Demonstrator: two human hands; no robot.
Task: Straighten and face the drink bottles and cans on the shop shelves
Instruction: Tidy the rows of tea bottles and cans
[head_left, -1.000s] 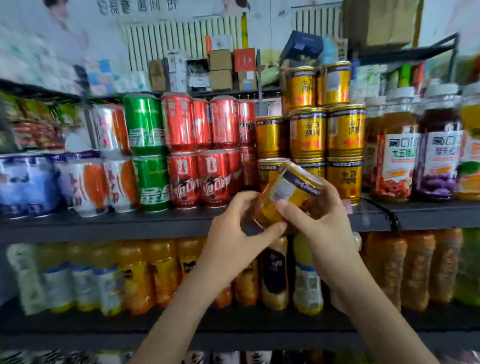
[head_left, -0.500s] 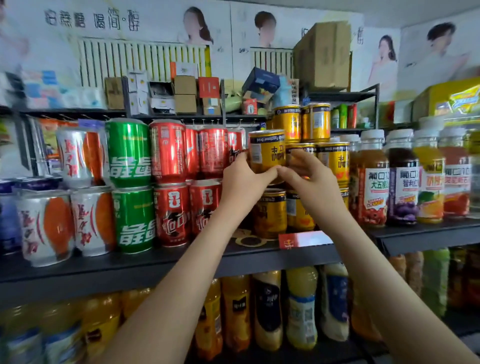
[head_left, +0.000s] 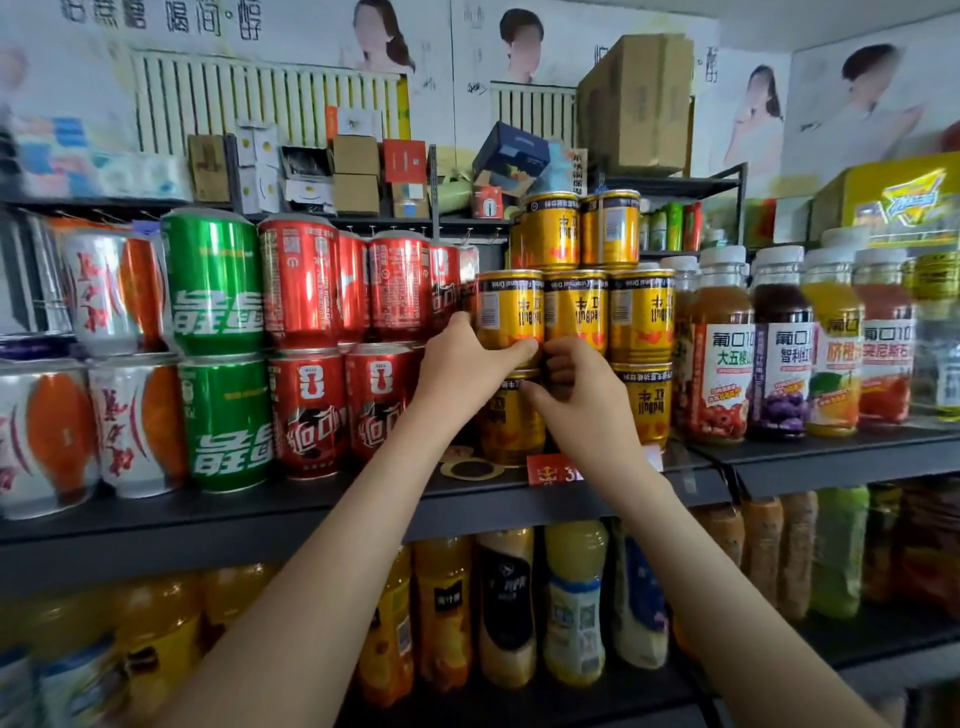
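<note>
A gold can (head_left: 511, 306) stands upright at the left end of the middle row of the gold can stack, its barcode side facing out. My left hand (head_left: 462, 364) grips it from the left, thumb across its lower front. Just below, my right hand (head_left: 582, 405) has curled fingers and its thumb on the top rim of the lower gold can (head_left: 511, 426). Two more gold cans (head_left: 550, 228) top the stack.
Red cans (head_left: 306, 405), green cans (head_left: 218, 291) and white-orange cans (head_left: 130, 415) fill the black shelf (head_left: 260, 519) to the left. Capped juice bottles (head_left: 722, 364) stand to the right. A red price tag (head_left: 550, 470) hangs on the shelf edge. Bottles (head_left: 574, 597) line the shelf below.
The tilted gold can held in front of the shelf was lifted and set upright on the lower can in the stack. My right hand dropped to the lower can's rim.
</note>
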